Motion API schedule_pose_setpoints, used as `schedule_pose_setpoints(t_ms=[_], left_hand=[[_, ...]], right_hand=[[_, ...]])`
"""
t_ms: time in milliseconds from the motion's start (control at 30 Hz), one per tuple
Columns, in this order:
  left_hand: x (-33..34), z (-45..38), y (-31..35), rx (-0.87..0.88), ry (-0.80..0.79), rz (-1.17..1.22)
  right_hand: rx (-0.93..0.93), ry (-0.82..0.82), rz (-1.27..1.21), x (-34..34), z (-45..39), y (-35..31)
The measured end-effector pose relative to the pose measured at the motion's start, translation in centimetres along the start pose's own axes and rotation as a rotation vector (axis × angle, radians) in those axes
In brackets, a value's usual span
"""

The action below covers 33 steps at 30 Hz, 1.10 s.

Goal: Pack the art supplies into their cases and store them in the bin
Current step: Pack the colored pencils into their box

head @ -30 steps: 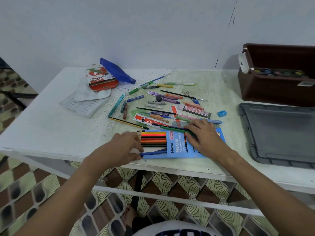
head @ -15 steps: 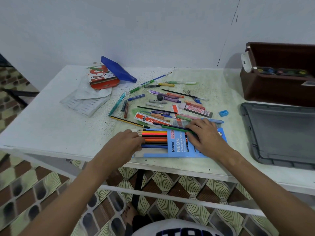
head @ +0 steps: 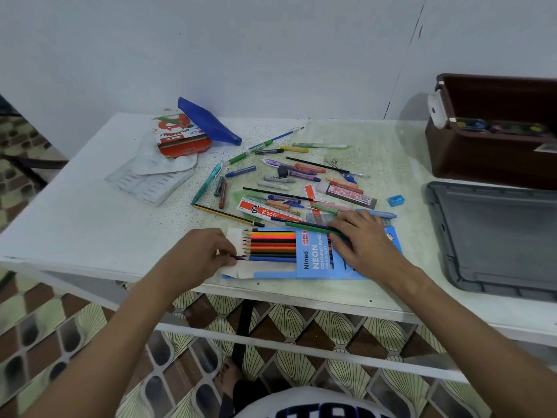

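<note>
In the case [head: 313, 257], pencils [head: 272, 244] point left

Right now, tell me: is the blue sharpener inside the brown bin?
No, the blue sharpener lies on the table, outside the brown bin.

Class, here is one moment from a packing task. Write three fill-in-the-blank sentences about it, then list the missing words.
1. The left hand pinches the tip of a ____ coloured pencil.
2. The right hand rests on the light ____ pencil case.
3. The small blue sharpener lies to the ____ of the grey lid.

Missing words: blue; blue; left
</note>
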State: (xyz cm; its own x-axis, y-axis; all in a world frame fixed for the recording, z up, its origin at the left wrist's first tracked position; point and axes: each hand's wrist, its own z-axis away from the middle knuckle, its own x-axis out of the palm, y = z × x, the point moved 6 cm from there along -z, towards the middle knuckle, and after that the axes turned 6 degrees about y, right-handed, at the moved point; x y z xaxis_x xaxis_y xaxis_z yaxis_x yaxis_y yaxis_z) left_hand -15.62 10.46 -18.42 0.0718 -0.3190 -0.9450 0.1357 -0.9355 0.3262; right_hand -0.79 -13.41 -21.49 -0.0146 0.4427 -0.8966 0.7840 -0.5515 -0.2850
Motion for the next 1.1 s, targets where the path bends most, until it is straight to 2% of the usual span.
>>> schedule_pose_setpoints(t_ms=[367,467,567,667,767,900,1000,1100], left_hand=[[1.3,-1.4,2.4,0.075,-0.159,-0.012],[0.5,-1.4,2.6,0.022,-0.19,0.141],[0.5,-1.2,2.9,0.018,-0.198,0.075],[1.1,-0.7,3.4,0.022,-0.134,0.002],[1.7,-0.2,4.3,0.009,-0.013,0.112],[2.9,0.2,6.0,0.136,0.031,0.097],[2.0,-0.2,5.5,0.033,0.055,0.214],[0.9,-1.1,5.2,-0.102,0.155,0.309]], right_hand=[[0.001,-0.014,-0.049,-0.4,0.0,0.1],[-0.015,-0.01,-0.065,-0.5,-0.1,0.0],[-0.012,0.012,-0.075,-0.6,-0.2,0.0],[-0.021,0.05,-0.121,-0.7,-0.1,0.0],[-0.043,0.082,-0.165,-0.5,0.0,-0.2],[-0.046,0.091,-0.204,-0.4,-0.1,-0.7],[-0.018,0.087,-0.252,-0.8,-0.3,-1.1],[0.133,0.124,-0.403,-1.8,-0.5,-1.0]])
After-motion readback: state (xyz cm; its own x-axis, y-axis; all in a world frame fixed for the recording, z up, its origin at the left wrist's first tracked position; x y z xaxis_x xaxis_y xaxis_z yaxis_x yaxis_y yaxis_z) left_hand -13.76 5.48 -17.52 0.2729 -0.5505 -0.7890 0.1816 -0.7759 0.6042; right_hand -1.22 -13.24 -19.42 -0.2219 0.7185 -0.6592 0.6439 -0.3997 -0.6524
